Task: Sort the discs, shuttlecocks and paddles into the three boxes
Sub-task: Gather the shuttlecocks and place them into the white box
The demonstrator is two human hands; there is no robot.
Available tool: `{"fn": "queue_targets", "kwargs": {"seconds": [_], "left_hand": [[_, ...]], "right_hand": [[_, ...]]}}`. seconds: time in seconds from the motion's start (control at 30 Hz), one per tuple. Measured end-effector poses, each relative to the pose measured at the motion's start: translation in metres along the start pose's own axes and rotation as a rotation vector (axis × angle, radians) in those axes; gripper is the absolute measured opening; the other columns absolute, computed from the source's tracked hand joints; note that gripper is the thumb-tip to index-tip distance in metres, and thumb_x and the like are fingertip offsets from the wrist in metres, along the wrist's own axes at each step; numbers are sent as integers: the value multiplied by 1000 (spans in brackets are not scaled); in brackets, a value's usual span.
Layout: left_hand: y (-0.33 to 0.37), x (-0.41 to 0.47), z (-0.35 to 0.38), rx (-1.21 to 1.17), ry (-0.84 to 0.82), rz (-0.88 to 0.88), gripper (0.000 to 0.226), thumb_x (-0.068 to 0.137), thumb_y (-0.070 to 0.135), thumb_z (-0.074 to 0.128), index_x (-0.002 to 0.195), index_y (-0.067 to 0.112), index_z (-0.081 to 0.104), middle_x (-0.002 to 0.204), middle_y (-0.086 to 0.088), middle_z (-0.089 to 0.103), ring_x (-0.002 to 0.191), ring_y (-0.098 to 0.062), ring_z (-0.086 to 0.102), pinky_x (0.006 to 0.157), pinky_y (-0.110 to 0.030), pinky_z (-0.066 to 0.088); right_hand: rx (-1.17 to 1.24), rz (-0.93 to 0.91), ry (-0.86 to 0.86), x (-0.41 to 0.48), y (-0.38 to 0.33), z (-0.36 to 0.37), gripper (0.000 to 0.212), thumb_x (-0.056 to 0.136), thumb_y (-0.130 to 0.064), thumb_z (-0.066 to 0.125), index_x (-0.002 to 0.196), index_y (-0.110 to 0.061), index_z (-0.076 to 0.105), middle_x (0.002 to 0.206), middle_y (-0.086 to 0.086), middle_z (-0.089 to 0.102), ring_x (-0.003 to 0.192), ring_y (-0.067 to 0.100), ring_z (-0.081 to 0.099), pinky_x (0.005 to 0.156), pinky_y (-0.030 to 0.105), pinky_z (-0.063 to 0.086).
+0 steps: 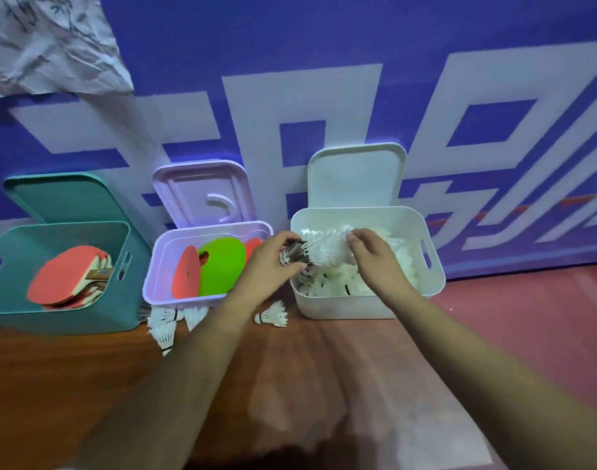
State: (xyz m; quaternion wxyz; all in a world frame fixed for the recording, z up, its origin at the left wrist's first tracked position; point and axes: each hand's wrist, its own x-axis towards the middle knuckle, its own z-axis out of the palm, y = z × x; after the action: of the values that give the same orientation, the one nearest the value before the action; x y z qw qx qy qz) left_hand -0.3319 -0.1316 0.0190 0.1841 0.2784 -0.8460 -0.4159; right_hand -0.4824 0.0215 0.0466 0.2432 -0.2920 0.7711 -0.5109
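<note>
Three open boxes stand against the wall. The teal box (134,300) on the left holds red paddles (70,276). The lilac box (161,252) in the middle holds red and green discs (222,266). The white box (429,273) on the right is filled with white shuttlecocks (402,266). Above the white box my left hand (273,262) and my right hand (371,252) together hold a blurred bunch of shuttlecocks (324,251). My left hand grips its cork ends, my right hand its feathers. Several loose shuttlecocks (273,315) lie on the floor before the boxes.
Each box's lid leans upright behind it against a blue and white banner (324,62). A crumpled sheet (46,45) hangs at the top left. The floor is brown wood in front and pink to the right (544,317).
</note>
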Motion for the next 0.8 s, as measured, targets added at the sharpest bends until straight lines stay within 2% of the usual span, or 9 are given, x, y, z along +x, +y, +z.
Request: {"fn": "queue_targets", "kwargs": {"seconds": [0.07, 0.13, 0.23, 0.37, 0.5, 0.63, 0.8], "left_hand": [[8, 17, 16, 45, -24, 36, 49, 71, 16, 81, 114, 24, 61, 110, 9, 61, 104, -7, 58, 92, -17, 42], [12, 33, 27, 75, -55, 51, 49, 71, 15, 81, 116, 19, 62, 113, 4, 60, 106, -12, 57, 94, -20, 42], [12, 57, 37, 95, -79, 36, 50, 73, 15, 80, 119, 18, 60, 117, 1, 62, 110, -13, 57, 97, -25, 42], [5, 90, 42, 132, -53, -19, 51, 74, 14, 79, 119, 16, 54, 115, -1, 63, 108, -13, 57, 90, -22, 41], [-14, 121, 54, 301, 39, -19, 41, 76, 18, 77, 112, 14, 59, 108, -3, 64, 103, -23, 55, 84, -29, 41], [-40, 133, 80, 449, 77, 3, 43, 76, 20, 76, 117, 17, 61, 113, -4, 58, 110, -26, 51, 93, -38, 43], [-56, 143, 98, 448, 21, 0, 43, 79, 18, 74, 121, 16, 62, 120, -4, 64, 116, -26, 53, 101, -37, 41]], "right_hand": [[29, 63, -12, 5, 16, -14, 42, 86, -49, 61, 121, -28, 49, 103, -3, 65, 97, 13, 62, 87, 30, 47], [20, 63, -40, 12, 33, -24, 57, 76, -52, 65, 124, -36, 39, 110, -1, 65, 106, 14, 61, 91, 33, 48], [-14, 61, -21, 29, 47, -31, 51, 84, -35, 67, 127, -33, 40, 120, 1, 62, 116, 15, 57, 91, 30, 48], [-97, 33, 6, 65, 54, -23, 48, 91, -29, 62, 133, -26, 40, 125, 5, 58, 114, 19, 57, 96, 38, 49], [-202, -61, 32, 102, 64, -3, 50, 94, -15, 56, 141, -19, 38, 136, 7, 48, 115, 19, 55, 95, 31, 44], [-381, -78, -32, 123, 84, 13, 45, 96, -14, 52, 140, -14, 44, 141, 7, 49, 128, 22, 48, 104, 30, 36], [-521, -39, -102, 131, 106, 17, 47, 99, -21, 46, 144, -8, 40, 146, 14, 43, 135, 28, 40, 112, 35, 31]]}}
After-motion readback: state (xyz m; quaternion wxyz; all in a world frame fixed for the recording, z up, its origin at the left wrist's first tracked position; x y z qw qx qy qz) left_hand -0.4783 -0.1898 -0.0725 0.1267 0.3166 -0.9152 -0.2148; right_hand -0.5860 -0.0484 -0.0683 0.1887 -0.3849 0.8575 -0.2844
